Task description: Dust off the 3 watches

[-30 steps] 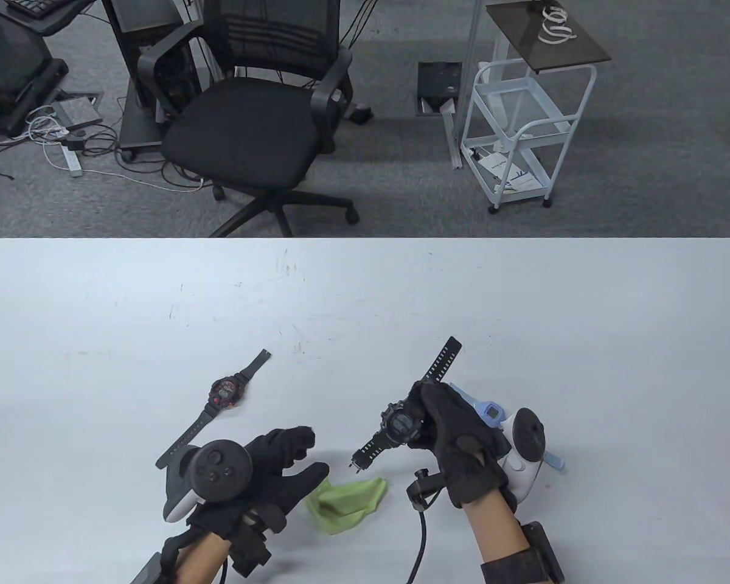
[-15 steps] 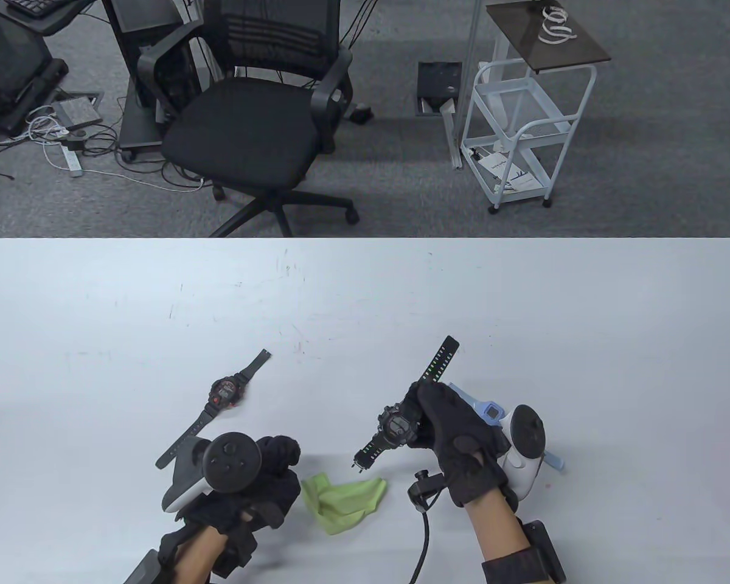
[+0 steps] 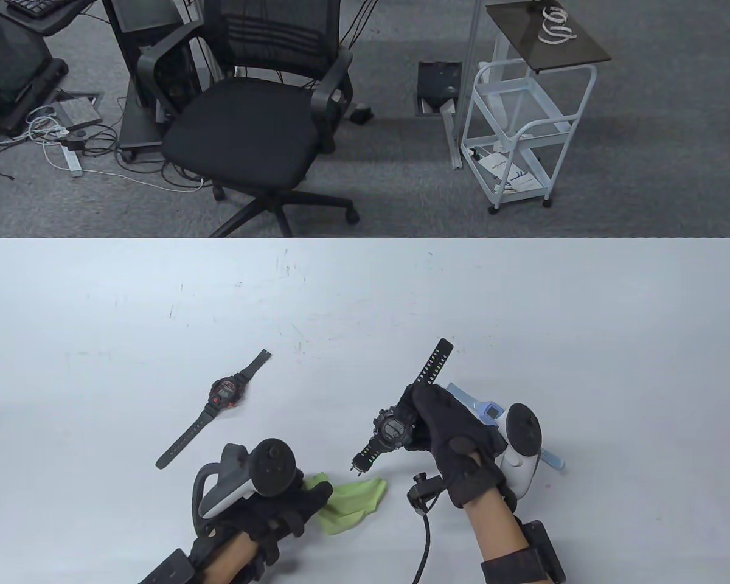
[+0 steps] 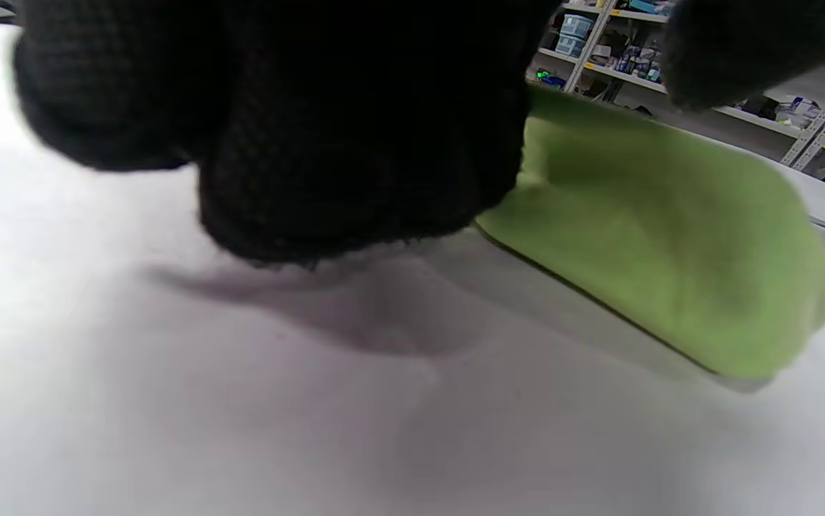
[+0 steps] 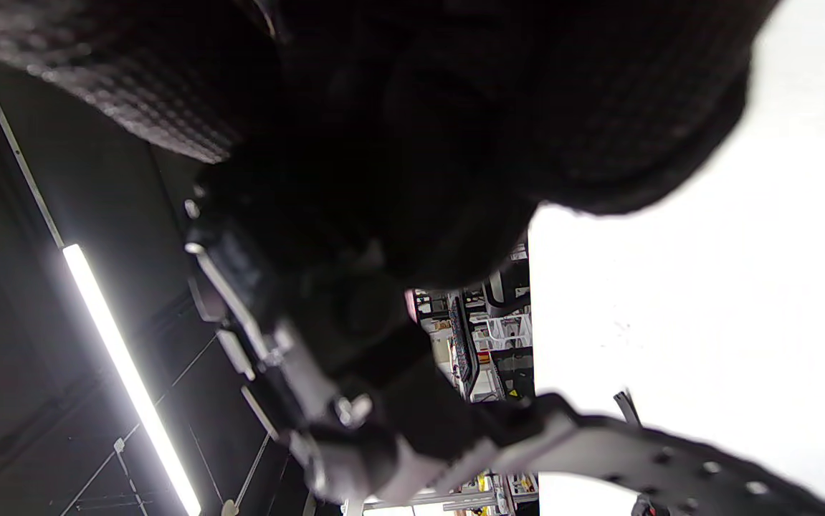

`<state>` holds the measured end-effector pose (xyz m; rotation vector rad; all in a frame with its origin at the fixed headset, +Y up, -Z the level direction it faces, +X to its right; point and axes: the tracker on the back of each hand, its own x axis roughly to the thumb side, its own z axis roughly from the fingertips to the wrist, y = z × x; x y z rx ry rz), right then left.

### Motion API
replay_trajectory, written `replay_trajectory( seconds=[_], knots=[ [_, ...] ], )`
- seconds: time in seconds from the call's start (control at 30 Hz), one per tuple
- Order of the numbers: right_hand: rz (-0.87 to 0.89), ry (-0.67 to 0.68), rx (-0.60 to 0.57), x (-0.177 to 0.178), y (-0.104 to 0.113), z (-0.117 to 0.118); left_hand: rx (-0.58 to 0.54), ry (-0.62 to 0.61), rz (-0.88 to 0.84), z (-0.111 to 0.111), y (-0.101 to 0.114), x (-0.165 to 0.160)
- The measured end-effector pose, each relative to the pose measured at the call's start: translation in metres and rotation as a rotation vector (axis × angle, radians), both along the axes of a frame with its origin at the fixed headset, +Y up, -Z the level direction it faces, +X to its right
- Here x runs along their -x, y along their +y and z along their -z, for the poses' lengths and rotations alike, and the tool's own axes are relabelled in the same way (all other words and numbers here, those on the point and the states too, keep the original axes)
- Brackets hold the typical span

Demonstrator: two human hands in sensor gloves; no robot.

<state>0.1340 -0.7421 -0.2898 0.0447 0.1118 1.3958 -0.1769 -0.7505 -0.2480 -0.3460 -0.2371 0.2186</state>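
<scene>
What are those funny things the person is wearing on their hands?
Both hands, left hand and right hand, wear black knitted gloves. Each has a white-and-black tracker with a round black top strapped on. Black bands wrap the forearms, and a black cable hangs by the right wrist.

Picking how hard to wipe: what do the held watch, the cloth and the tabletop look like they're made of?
Black watch in the right hand: probably matte resin or rubber; the perforated strap bends. Green cloth under the left hand: soft fabric, maybe microfibre; it folds and rumples. Table: smooth white laminate or plastic, faintly scuffed.
</scene>
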Motion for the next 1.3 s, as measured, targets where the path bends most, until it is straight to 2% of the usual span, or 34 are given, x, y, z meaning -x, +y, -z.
replay_trajectory(
  seconds=[0.2, 0.37, 0.5, 0.67, 0.83, 1.07, 1.3],
  knots=[
    [-0.012, 0.014, 0.003, 0.002, -0.001, 0.0, 0.0, -0.031, 0.039, 0.001, -0.004, -0.008],
    [-0.01, 0.021, 0.007, 0.002, -0.001, 0.0, -0.001, -0.008, -0.064, 0.003, 0.002, 0.0],
    [0.011, 0.036, 0.003, 0.002, 0.001, 0.001, -0.121, 0.014, -0.221, 0.004, 0.023, 0.015],
    [0.037, 0.059, -0.017, 0.003, 0.003, 0.001, -0.346, 0.039, -0.425, -0.004, 0.058, 0.041],
    [0.044, 0.093, -0.024, 0.007, 0.003, 0.001, -0.463, 0.088, -0.615, -0.006, 0.066, 0.058],
    [0.03, 0.148, -0.019, 0.019, 0.001, -0.002, -0.465, 0.005, -0.802, -0.009, 0.06, 0.046],
    [-0.013, 0.126, -0.007, 0.031, -0.002, -0.006, -0.264, -0.078, -1.004, -0.012, 0.044, 0.018]
  ],
)
